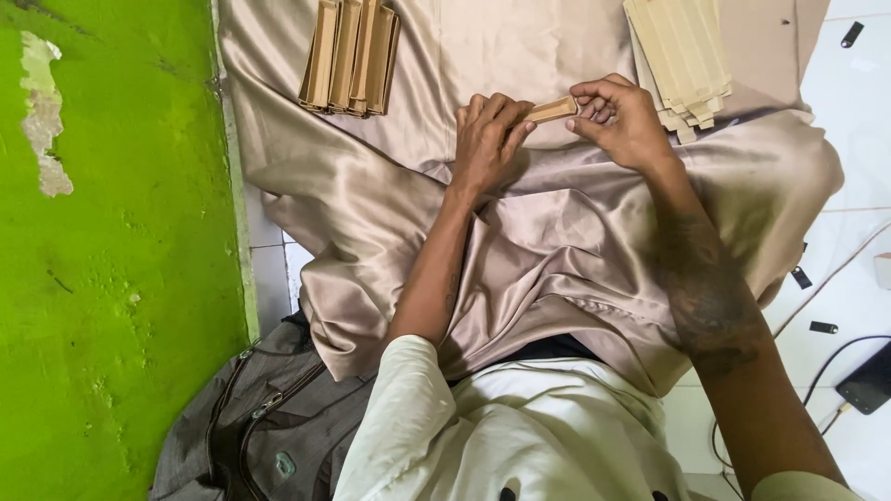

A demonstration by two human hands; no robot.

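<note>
Both my hands meet over a beige satin cloth (557, 241) spread across my lap and the floor. My left hand (487, 144) grips one end of a small tan cardboard piece (552, 110), folded into a narrow box shape. My right hand (620, 119) pinches its other end with fingertips curled. A row of finished folded tan boxes (350, 57) lies on the cloth at the upper left. A fanned stack of flat pale cardboard blanks (680, 56) lies at the upper right, just beyond my right hand.
A green painted wall (111, 260) with flaking patches fills the left side. A grey zipped bag (260, 417) rests by my left elbow. On the white tiled floor at right lie a dark phone (868, 380) with a cable and small black clips (822, 327).
</note>
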